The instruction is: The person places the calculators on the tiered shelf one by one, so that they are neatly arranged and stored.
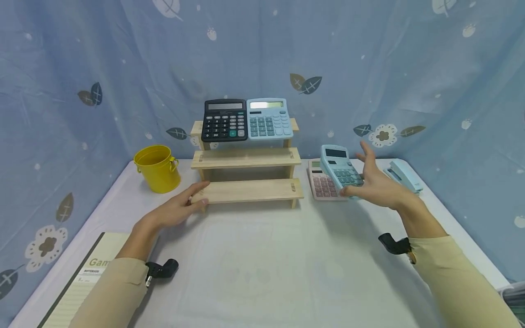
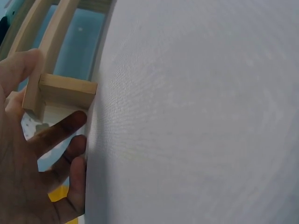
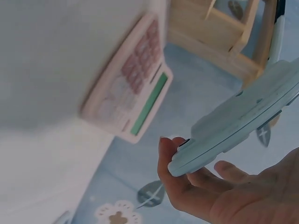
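Note:
My right hand (image 1: 375,184) holds a light blue calculator (image 1: 339,165) by its right side, raised and tilted. It overlaps a pink calculator (image 1: 321,187) lying on the table; the right wrist view shows the held calculator (image 3: 238,116) edge-on, fingers curled at its end, apart from the pink one (image 3: 133,79). With thumb and index finger my left hand (image 1: 176,207) grips the left end of the lowest step of a wooden tiered shelf (image 1: 250,191). In the left wrist view its other fingers (image 2: 60,133) hang below the plank. A black calculator (image 1: 224,120) and another light blue one (image 1: 269,119) lean side by side on the top step.
A yellow bucket (image 1: 157,168) stands left of the shelf. A notebook (image 1: 88,278) lies at the front left, partly under my left sleeve. Behind my right hand is a light blue stapler-like object (image 1: 404,175). Patterned blue cloth (image 1: 262,54) hangs behind the white table (image 1: 262,269).

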### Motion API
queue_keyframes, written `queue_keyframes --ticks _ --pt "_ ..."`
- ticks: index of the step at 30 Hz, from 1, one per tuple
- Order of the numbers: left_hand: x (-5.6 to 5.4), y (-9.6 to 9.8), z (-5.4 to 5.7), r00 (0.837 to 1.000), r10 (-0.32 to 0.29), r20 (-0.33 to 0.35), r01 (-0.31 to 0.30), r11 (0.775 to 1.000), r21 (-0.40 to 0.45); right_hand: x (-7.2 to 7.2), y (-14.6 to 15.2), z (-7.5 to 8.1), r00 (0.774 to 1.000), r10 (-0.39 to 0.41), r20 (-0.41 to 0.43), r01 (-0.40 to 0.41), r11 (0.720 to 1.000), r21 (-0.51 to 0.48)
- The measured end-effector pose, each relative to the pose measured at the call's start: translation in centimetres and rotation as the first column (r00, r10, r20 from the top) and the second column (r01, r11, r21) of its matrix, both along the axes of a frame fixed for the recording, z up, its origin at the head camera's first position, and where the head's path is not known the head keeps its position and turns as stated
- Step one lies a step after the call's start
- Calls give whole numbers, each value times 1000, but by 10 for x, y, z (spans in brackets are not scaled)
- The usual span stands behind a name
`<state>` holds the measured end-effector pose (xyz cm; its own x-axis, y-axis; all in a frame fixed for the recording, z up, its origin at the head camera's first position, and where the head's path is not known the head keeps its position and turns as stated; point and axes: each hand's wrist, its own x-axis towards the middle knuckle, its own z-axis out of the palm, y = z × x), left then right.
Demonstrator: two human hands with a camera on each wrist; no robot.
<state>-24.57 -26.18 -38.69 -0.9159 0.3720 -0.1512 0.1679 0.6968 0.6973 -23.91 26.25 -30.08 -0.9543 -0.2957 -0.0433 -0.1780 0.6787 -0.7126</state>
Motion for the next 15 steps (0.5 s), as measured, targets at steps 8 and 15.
queue_keyframes --ticks 8,15 --pt "1 2 1 1000 -4 2 4 1000 0 -1 -25 9 997 48 -60 -46 999 27" --pt "1 1 1 1000 8 12 -8 1000 -5 -4 -48 13 990 101 -96 -96 994 55"
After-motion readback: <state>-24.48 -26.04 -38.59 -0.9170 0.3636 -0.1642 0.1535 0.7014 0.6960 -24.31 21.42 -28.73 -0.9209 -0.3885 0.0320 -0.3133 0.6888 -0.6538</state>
